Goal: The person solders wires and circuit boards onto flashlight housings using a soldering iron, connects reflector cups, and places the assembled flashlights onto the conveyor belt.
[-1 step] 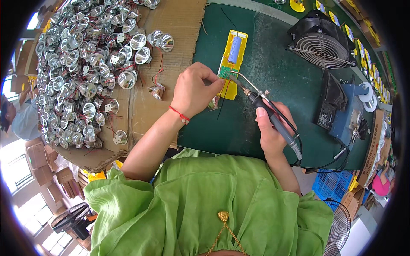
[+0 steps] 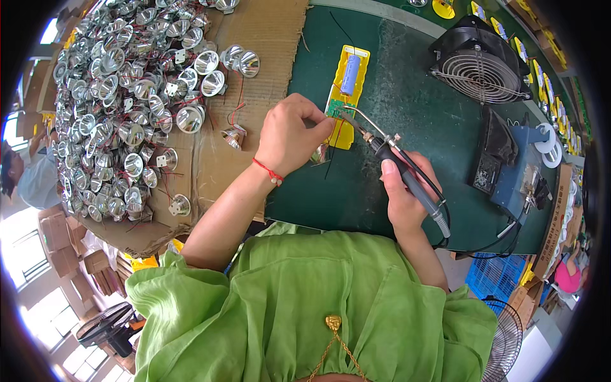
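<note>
My right hand (image 2: 410,194) grips a dark soldering iron (image 2: 404,167), which has a thin metal tube and black cable along it. Its tip meets the small green circuit board (image 2: 336,109) in an open yellow casing (image 2: 344,135). A blue cylindrical battery (image 2: 349,75) lies in the far end of that casing. My left hand (image 2: 289,130) has thumb and forefinger pinched together at the board's left edge; what they hold is hidden. Partly under this hand sits a shiny lamp reflector (image 2: 319,153).
A big heap of lamp reflectors (image 2: 114,127) with red and black wires covers the cardboard (image 2: 267,57) on the left. At the right stand a black fan with a metal grille (image 2: 480,73) and a blue soldering station (image 2: 514,165). More yellow casings (image 2: 541,79) line the far right.
</note>
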Tool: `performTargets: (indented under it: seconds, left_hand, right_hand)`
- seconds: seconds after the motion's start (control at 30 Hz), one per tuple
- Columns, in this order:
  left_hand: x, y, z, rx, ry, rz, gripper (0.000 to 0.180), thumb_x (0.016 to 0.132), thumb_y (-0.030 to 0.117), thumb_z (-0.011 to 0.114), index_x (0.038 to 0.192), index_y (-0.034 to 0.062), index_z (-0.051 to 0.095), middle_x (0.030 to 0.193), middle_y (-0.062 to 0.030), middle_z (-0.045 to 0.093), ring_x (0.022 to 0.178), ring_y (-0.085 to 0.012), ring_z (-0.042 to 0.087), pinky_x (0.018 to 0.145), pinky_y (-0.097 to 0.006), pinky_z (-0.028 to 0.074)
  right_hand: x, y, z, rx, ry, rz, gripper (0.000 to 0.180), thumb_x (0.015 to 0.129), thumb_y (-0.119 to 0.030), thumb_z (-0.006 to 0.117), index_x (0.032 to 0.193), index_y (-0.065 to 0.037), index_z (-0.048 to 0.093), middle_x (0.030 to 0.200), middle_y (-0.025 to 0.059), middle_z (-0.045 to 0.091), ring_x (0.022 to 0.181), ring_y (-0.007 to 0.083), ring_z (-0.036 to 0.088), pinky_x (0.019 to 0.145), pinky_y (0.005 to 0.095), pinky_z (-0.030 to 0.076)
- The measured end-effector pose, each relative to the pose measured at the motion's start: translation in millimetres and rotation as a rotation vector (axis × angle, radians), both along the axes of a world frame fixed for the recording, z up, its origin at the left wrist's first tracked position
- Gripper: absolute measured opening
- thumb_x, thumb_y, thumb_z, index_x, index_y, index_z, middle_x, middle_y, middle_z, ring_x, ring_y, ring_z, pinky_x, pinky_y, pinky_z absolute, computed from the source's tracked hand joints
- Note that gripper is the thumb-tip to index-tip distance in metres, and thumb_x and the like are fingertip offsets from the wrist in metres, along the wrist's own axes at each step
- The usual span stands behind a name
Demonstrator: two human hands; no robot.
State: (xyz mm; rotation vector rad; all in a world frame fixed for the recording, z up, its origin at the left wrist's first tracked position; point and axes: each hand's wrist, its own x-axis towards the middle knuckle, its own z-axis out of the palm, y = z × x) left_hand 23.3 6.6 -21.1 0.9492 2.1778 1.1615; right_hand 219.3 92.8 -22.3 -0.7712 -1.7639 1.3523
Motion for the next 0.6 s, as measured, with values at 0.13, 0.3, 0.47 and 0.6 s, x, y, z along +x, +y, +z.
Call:
performTargets:
  seconds: [0.13,0.3,0.47,0.6]
  left_hand:
    - [-0.7,0.6,0.7,-0.031,0.010,0.006,0.019,0.076,0.021,0.071,0.072,0.0022,0.070,0.082,-0.0104,0.062,0.074,-0.0240,0.063,0.068,-0.036,0.050]
    - [-1.6,1.6,2.6,-0.054,0.031,0.001,0.020,0.076,0.022,0.071,0.072,0.0033,0.070,0.082,-0.0095,0.063,0.075,-0.0250,0.063,0.068,-0.037,0.049]
    - [-2.7,0.2,0.8,-0.075,-0.001,0.014,0.021,0.076,0.025,0.072,0.072,0.0040,0.070,0.083,-0.0086,0.063,0.077,-0.0253,0.063,0.070,-0.037,0.049]
    - [-4.4,-0.2,-1.4,-0.085,0.002,0.006,0.022,0.076,0.026,0.072,0.072,0.0042,0.070,0.084,-0.0087,0.063,0.078,-0.0253,0.063,0.070,-0.037,0.049]
  right_hand:
    - [-2.7,-0.2,-0.4,-0.043,-0.031,0.001,0.020,0.081,-0.005,0.073,0.096,0.004,0.064,0.078,0.0064,0.066,0.064,0.0085,0.060,0.058,0.0204,0.048]
    - [-1.8,-4.4,-6.2,-0.160,0.033,-0.087,0.021,0.083,-0.005,0.072,0.098,0.004,0.063,0.075,0.0063,0.065,0.062,0.0086,0.060,0.057,0.0207,0.047]
    - [8.7,2.7,-9.8,-0.034,0.111,-0.153,0.022,0.083,-0.003,0.070,0.102,0.005,0.062,0.079,0.0094,0.065,0.064,0.0103,0.061,0.058,0.0210,0.048]
    - [17.3,8.8,-11.2,-0.061,0.071,-0.201,0.022,0.085,-0.006,0.070,0.102,0.005,0.062,0.080,0.0102,0.065,0.064,0.0107,0.061,0.058,0.0213,0.048]
